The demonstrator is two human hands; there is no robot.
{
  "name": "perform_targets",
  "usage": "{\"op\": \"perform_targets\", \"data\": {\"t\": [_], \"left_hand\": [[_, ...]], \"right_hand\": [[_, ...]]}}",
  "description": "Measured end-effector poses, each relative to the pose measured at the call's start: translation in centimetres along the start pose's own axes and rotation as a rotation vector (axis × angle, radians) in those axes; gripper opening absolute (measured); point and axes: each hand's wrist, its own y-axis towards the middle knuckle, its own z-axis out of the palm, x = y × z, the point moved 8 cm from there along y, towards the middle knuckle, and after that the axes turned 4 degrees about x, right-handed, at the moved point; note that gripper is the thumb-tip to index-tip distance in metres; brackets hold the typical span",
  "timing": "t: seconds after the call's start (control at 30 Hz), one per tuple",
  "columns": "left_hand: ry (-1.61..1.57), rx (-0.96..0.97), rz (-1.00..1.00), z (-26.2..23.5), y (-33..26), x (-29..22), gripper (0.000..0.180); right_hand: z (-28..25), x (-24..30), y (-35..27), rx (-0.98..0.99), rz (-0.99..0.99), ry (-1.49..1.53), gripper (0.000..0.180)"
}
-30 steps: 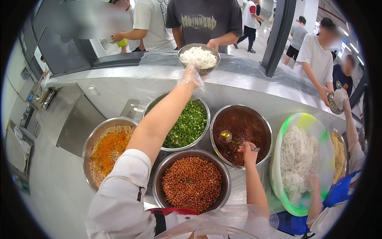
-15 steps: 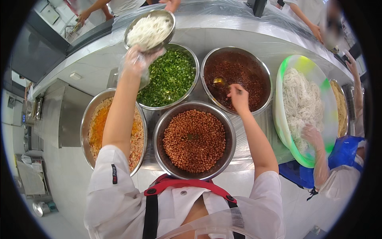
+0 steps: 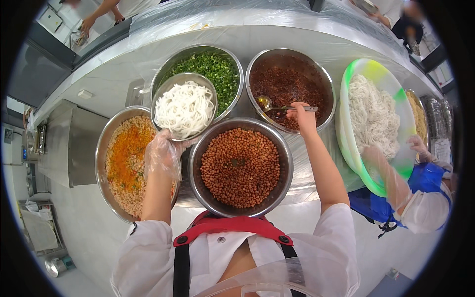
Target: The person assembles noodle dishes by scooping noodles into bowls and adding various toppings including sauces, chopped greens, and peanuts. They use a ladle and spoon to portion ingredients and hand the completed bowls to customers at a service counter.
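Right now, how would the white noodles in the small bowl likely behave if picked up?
Probably floppy: the white noodles bend and loop over one another. They would likely lift as a clump, since the strands lie tangled in the small bowl.

Round metal bowl (image 3: 212, 102), mouth up, heaped with loose white noodles (image 3: 184, 110); near rim held in fingers of gloved left hand (image 3: 165, 148), rest extending ahead of them. Metal ladle (image 3: 279, 108) held crosswise in right hand (image 3: 303, 116): round cup left of fingers, handle tip jutting out to their right. Cup's contents glint golden, perhaps oil; too small to tell.
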Motion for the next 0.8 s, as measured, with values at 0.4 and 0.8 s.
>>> {"op": "perform_targets", "data": {"t": [0.4,0.8], "left_hand": [[-0.004,-0.043,-0.079,-2.1,-1.9,4.9,0.057],[-0.143,0.132,-0.231,1.1,-0.9,10.8,0.080]], "right_hand": [[5.3,0.7,-1.5,0.142,-0.153,-0.208,0.016],[-1.3,7.3,-4.0,-0.079,-0.105,0.058,0.019]]}}
